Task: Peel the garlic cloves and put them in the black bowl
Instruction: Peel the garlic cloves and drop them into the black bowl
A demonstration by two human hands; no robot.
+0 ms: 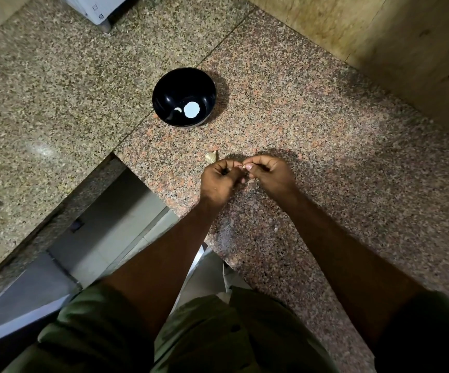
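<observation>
The black bowl (183, 84) stands on the granite counter (312, 125), with one peeled white clove (177, 110) lying inside beside a round bright reflection. An unpeeled garlic piece (211, 156) lies on the counter just beyond my left hand (220, 180). My left hand and my right hand (269, 175) meet fingertip to fingertip above the counter, both pinching a small garlic clove (244, 166). The fingers hide most of that clove.
A small scrap of garlic skin (276, 229) lies on the counter by my right forearm. The counter's edge drops to a gap at the lower left. A white appliance (94, 8) stands at the far back, and a tan wall (379, 39) closes the right side.
</observation>
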